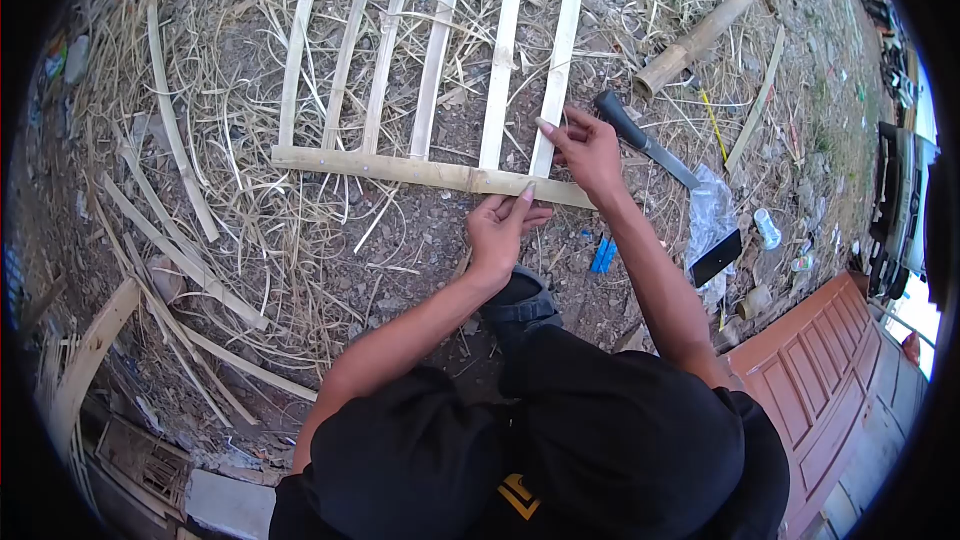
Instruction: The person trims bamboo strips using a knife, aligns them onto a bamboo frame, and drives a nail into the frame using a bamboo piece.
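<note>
Several long bamboo slats run up the view from a crosswise bamboo strip (pixel 400 169). My left hand (pixel 497 232) is at the lower edge of this strip, its thumb and fingers closed on it near the end of the rightmost slat (pixel 562 50). Just above the strip, my right hand (pixel 588 152) has its thumb and fingers around that same slat. A knife with a dark handle (pixel 622 122) lies on the ground right beside my right hand. Below the strip's right part is a small blue object (pixel 603 255).
Bamboo shavings cover the ground. A bamboo pole (pixel 695 43) lies at the upper right. Clear plastic (pixel 708 210), a dark phone (pixel 716 258) and a plastic cup (pixel 767 228) lie to the right. A reddish door panel (pixel 800 370) is at the lower right.
</note>
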The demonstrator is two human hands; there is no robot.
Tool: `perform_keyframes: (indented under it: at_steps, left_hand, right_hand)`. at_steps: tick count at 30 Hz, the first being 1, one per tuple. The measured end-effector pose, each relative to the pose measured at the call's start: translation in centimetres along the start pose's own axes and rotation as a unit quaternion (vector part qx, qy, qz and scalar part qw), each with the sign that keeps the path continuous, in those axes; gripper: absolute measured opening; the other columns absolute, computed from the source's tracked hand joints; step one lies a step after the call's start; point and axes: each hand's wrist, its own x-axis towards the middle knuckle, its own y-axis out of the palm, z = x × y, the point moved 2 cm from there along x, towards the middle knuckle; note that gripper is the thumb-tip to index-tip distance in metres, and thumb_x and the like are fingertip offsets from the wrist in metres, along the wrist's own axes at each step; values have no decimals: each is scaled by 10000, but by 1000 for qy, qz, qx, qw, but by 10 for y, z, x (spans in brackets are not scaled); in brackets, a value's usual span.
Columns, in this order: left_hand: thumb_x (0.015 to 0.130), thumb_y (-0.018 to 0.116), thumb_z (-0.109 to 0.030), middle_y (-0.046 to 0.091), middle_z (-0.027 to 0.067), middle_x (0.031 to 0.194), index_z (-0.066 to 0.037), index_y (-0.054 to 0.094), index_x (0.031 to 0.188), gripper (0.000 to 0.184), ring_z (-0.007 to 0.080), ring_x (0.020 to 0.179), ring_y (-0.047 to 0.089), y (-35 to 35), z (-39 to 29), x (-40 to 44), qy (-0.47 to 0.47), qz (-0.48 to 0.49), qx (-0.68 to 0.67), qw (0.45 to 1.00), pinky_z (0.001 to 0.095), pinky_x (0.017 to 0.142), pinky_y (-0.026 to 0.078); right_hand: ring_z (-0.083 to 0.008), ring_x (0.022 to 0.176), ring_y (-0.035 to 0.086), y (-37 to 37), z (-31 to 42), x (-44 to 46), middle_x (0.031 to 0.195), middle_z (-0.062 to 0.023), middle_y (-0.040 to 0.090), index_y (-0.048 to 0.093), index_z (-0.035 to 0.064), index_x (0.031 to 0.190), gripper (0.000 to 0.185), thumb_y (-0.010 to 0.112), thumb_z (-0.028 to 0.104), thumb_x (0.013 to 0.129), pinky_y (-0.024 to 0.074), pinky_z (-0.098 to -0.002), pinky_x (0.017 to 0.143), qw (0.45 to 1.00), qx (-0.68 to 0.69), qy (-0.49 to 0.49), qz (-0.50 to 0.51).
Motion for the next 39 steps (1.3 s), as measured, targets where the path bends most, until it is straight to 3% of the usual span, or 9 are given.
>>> perform_keyframes:
  at_steps: [2, 9, 25, 39]
  left_hand:
    - [977, 564, -123, 665, 173, 1015, 79, 554, 1145, 263, 251, 884, 700, 1, 0, -1, -5, -13, -15, 1000, 327, 781, 589]
    - [982, 556, -128, 667, 175, 1012, 79, 546, 1148, 266, 257, 886, 701, 2, 2, 0, 2, -14, -11, 1000, 331, 786, 588]
    - [953, 607, -112, 692, 135, 974, 76, 627, 1074, 224, 180, 833, 697, 2, 8, 2, 22, -22, 17, 999, 276, 738, 570]
    - [971, 578, -129, 686, 157, 985, 85, 607, 1114, 259, 215, 854, 704, -4, 15, 6, 22, -6, 44, 999, 293, 784, 580]
  right_hand:
    - [-84, 690, 649, -1, -3, 3, 819, -85, 713, 607, -28, 1232, 481, 764, 198, 838, 534, -237, 554, 1000, -11, 8, -1]
    - [-66, 706, 637, -4, -9, 4, 830, -66, 713, 594, -53, 1237, 493, 760, 188, 840, 542, -236, 569, 1000, 0, 7, 19]
    - [-66, 705, 640, -5, -13, 1, 877, -64, 713, 583, -60, 1246, 484, 746, 169, 853, 537, -223, 578, 998, 37, 35, 43]
    - [-110, 724, 676, -4, -10, 3, 890, -115, 718, 595, -80, 1197, 467, 760, 165, 835, 563, -236, 582, 998, 34, 39, 39]
